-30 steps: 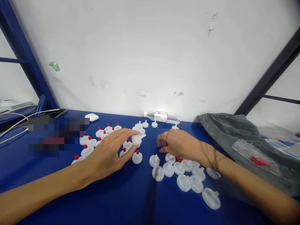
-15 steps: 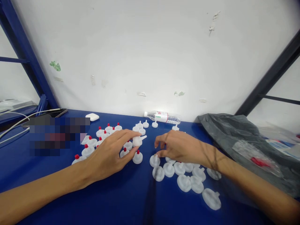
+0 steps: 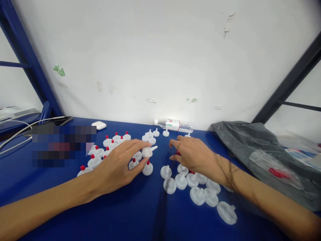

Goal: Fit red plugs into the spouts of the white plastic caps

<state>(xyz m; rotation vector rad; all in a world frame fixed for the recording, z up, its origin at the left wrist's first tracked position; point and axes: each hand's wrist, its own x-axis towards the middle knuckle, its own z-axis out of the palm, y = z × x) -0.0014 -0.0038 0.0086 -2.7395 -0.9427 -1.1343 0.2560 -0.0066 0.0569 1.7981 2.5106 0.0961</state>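
My left hand [image 3: 117,164] pinches a white funnel-shaped nozzle cap [image 3: 147,152] between thumb and fingers, its bare spout pointing right. Beneath and beside that hand stand several white nozzle caps with red tips, one of them [image 3: 147,168] just below my thumb. To the right, my right hand [image 3: 194,150] hovers with thumb and fingers apart and nothing visible between them. Small red caps [image 3: 192,172] show partly under it, the rest hidden by the hand. Several untipped nozzle caps [image 3: 181,181] lie in front of and below the right hand.
Further back on the blue table [image 3: 135,214] are more bare nozzle caps [image 3: 151,140], a lying clear bottle [image 3: 179,125] and a white case [image 3: 99,125]. A grey plastic bag [image 3: 240,140] carries a clear packet of red pieces [image 3: 278,173] at right. Cables [image 3: 15,122] run at left.
My right hand has lifted slightly and shifted right, away from the nozzle cap nearest its thumb, and its fingers are spread wider. The left hand has kept its hold.
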